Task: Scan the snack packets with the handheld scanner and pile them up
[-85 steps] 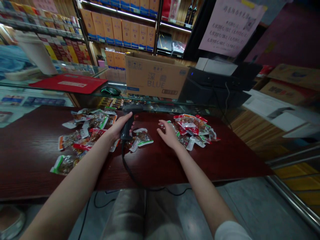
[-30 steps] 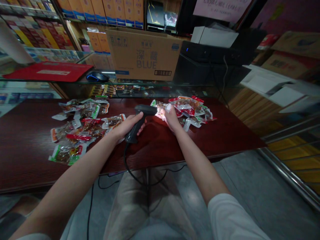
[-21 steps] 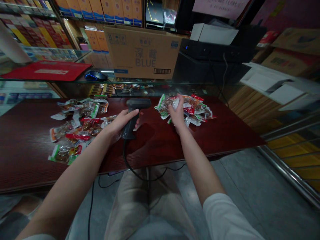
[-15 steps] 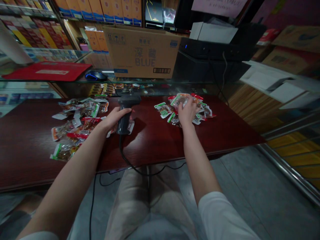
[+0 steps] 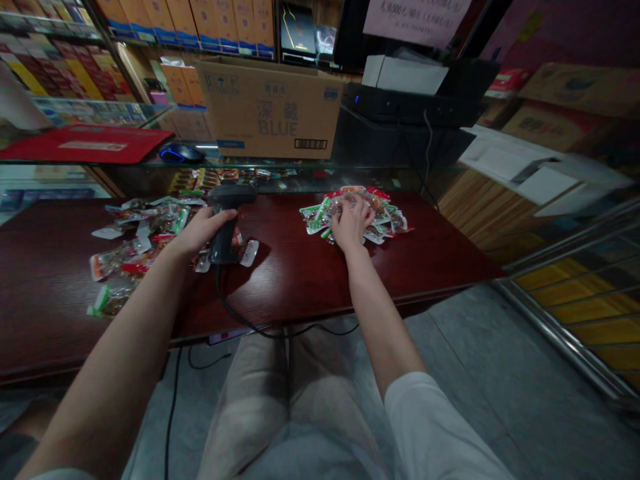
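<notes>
Plastic packets lie heaped on the table under the right hand, grip spread, any hold unclear; a hard push could scatter them. The left hand has its grip wrapped round the scanner, whose cable could snag and tug it.

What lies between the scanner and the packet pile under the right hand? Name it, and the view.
In the head view: dark red tabletop, with one packet's pale end showing just beside the scanner held in the left hand.
</notes>
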{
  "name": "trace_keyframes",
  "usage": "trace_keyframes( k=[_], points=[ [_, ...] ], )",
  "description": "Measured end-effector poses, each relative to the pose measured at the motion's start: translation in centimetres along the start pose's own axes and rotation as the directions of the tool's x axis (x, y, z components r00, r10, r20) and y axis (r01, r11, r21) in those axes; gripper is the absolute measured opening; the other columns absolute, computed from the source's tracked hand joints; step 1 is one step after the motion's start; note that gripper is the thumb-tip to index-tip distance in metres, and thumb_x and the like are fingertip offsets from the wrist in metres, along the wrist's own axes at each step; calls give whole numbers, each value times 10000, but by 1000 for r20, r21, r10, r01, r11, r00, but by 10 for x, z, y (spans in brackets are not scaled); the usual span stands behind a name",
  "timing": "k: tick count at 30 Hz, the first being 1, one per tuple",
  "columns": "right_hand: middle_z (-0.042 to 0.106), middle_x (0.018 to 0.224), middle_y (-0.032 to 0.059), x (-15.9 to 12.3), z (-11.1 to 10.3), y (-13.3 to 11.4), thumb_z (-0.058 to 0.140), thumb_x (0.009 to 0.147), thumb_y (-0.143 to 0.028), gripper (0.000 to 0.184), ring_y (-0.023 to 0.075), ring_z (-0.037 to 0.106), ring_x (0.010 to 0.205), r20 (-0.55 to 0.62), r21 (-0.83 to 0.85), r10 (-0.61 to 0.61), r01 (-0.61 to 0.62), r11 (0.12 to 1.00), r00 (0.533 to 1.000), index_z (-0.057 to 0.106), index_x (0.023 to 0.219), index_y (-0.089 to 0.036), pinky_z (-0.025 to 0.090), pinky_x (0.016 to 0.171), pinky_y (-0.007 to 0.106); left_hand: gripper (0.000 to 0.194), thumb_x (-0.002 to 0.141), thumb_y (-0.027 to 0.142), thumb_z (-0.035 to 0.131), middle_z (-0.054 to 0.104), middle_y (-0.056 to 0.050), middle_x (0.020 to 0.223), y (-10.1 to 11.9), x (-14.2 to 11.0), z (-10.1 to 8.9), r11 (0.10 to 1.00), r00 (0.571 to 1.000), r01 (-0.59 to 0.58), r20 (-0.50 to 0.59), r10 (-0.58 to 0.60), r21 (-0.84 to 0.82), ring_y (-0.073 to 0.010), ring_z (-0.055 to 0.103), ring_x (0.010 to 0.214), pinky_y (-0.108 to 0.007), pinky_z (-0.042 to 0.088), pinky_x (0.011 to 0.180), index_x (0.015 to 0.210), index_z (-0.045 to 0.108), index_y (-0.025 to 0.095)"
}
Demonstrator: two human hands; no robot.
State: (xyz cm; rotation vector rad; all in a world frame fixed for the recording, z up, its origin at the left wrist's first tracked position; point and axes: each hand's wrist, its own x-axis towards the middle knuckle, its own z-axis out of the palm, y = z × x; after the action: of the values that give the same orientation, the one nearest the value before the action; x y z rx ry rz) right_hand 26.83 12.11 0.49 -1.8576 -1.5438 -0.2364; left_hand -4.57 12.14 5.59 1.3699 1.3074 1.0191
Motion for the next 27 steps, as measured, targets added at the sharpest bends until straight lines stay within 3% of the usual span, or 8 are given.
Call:
trace_keyframes(
  k=[5, 9, 13, 17, 21, 24, 27],
  points=[
    [383, 1466, 198, 2, 2, -4, 499, 854, -223, 349, 359, 315, 1352, 48, 45, -33, 31, 999, 998, 569, 1186, -141, 84, 1116, 658, 246, 797, 379, 634, 642, -4, 630, -17, -9, -1, 991, 994, 104, 52, -99, -86, -132, 571, 527, -242, 476, 496, 873, 597, 147],
    [400, 1442, 189, -1, 2, -10, 488, 856, -205, 344, 360, 322, 1345, 56, 86, -80, 75, 994, 995, 571, 1186, -153, 104, 1114, 659, 304, 785, 431, 642, 644, -16, 662, -32, -3, 10, 994, 991, 59, 129, -46, -94, -142, 589, 574, -256, 484, 539, 845, 628, 133],
    [516, 1307, 142, -7, 3, -21, 456, 881, -189, 293, 323, 392, 1288, 61, 118, -173, 165, 979, 983, 610, 1130, -186, 158, 1133, 585, 367, 753, 491, 626, 645, -38, 664, -38, 10, 30, 992, 986, 14, 165, 7, -128, -152, 595, 597, -250, 464, 517, 799, 639, 127],
    [591, 1197, 103, -10, 6, -28, 458, 889, -181, 238, 300, 437, 1232, 99, 161, -275, 257, 953, 956, 647, 1032, -209, 172, 1142, 540, 377, 743, 486, 613, 613, -26, 619, -38, 17, 48, 984, 978, 21, 210, 17, -178, -156, 598, 615, -242, 466, 515, 846, 652, 126],
    [624, 1154, 94, -11, 9, -27, 454, 899, -177, 240, 302, 445, 1217, 147, 205, -324, 292, 934, 935, 657, 1021, -217, 199, 1126, 542, 324, 758, 438, 619, 573, -7, 600, -23, 8, 48, 949, 980, 71, 201, -9, -306, -169, 620, 713, -247, 501, 589, 867, 632, 134],
    [642, 1165, 74, -14, 11, -32, 469, 923, -213, 259, 274, 481, 1188, 206, 287, -411, 347, 893, 888, 650, 1108, -210, 250, 1110, 487, 277, 798, 430, 582, 552, 6, 587, -5, -3, 35, 926, 989, 59, 147, -4, -374, -156, 573, 643, -251, 460, 529, 875, 602, 165],
    [595, 1305, 54, -23, 15, -49, 477, 964, -331, 347, 241, 498, 1204, 273, 404, -566, 442, 801, 778, 586, 1280, -239, 305, 1076, 428, 268, 843, 429, 511, 559, -6, 592, 4, -10, 18, 945, 993, 26, 116, 13, -325, -165, 550, 630, -257, 426, 502, 875, 605, 180]
  ],
)
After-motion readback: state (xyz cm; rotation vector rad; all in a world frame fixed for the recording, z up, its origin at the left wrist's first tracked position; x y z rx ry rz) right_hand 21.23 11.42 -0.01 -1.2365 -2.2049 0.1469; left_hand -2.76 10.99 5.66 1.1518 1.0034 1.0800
